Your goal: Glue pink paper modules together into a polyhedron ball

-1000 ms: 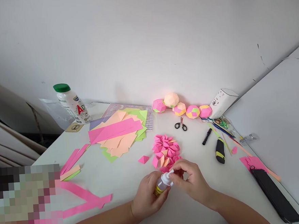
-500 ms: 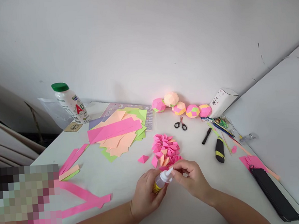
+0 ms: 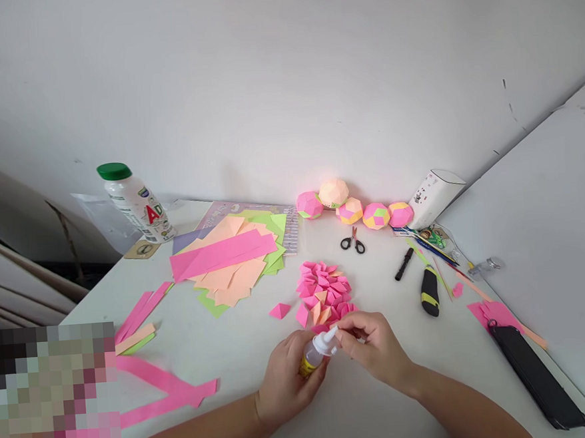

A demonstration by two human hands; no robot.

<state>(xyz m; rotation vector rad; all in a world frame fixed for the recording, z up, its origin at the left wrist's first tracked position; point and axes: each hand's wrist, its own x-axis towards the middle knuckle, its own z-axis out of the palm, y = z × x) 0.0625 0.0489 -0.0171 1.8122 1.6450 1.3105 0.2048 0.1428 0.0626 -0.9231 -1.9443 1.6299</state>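
The light is soft and a bit gray. The wall (image 3: 263, 81) is light, but its left side gets dark. A faint pink glow shows on it above the paper balls (image 3: 376, 216). The tabletop (image 3: 241, 343) turns dimmer near the bottom. The hands (image 3: 286, 379) look fairly clear. Near the sides, things seem stretched, and the tall bottle (image 3: 139, 206) leans outward; its tiny words are too small to read. Big blocky squares (image 3: 51, 400) cover the lower left corner.
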